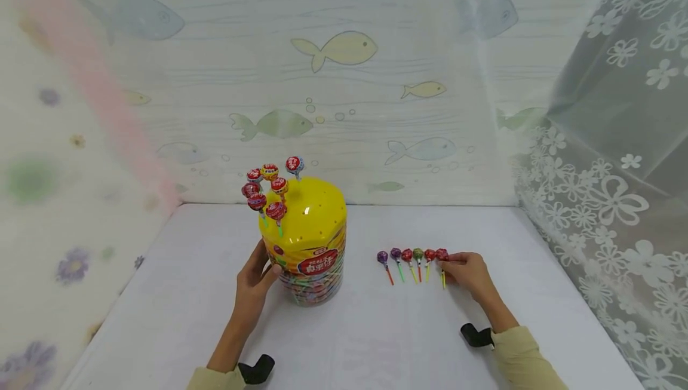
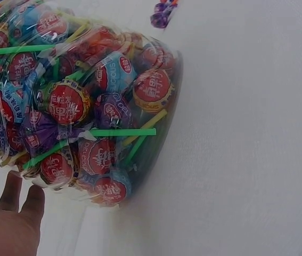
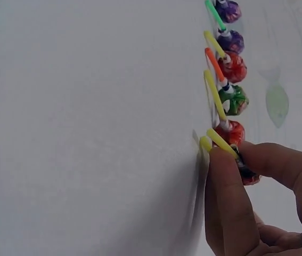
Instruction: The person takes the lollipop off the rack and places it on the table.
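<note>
A clear jar of wrapped lollipops (image 1: 321, 263) stands on the table under a yellow lid (image 1: 314, 208) dotted with small holes. Several lollipops stick up from the lid's left part. My left hand (image 1: 252, 282) holds the jar's left side, thumb toward the front; in the left wrist view its fingertips (image 2: 31, 200) meet the clear wall. Thumb and fingers of my right hand (image 1: 470, 272) pinch a red-wrapped lollipop (image 1: 442, 254) with a yellow stick, at the right end of a row. A second yellow stick end (image 3: 205, 144) shows by those fingers.
The row's other lollipops, among them a green one (image 1: 418, 254) and a purple one (image 1: 382, 257), lie side by side on the white table (image 1: 371, 330), sticks toward me. A fish-print sheet (image 1: 344, 109) hangs behind; a lace curtain (image 1: 613, 199) borders the right.
</note>
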